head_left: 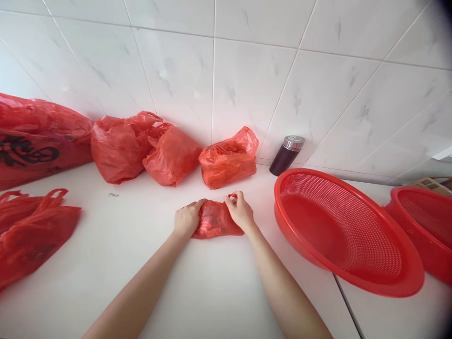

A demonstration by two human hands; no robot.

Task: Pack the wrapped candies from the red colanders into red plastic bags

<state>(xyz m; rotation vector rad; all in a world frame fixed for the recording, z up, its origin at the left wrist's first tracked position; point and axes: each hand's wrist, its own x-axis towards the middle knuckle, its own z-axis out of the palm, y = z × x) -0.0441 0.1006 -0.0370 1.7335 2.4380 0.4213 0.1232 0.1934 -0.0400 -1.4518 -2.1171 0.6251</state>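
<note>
A small red plastic bag (216, 220) lies on the white table between my two hands, its thin film showing bulky contents that I cannot make out. My left hand (188, 218) grips the bag's left side, with the thumb along its upper edge. At the upper right corner, my right hand (240, 210) pinches a bit of the red film between thumb and fingers. Just behind stands another red plastic bag (229, 162), its top gathered loosely.
More filled red bags (122, 149) line the tiled wall, and one (35, 235) lies at the left edge. A dark flask (284, 157) with a silver lid leans by the wall. Right of my hands sits a red plastic basket (310, 226), with a second red basket (423, 221) beyond.
</note>
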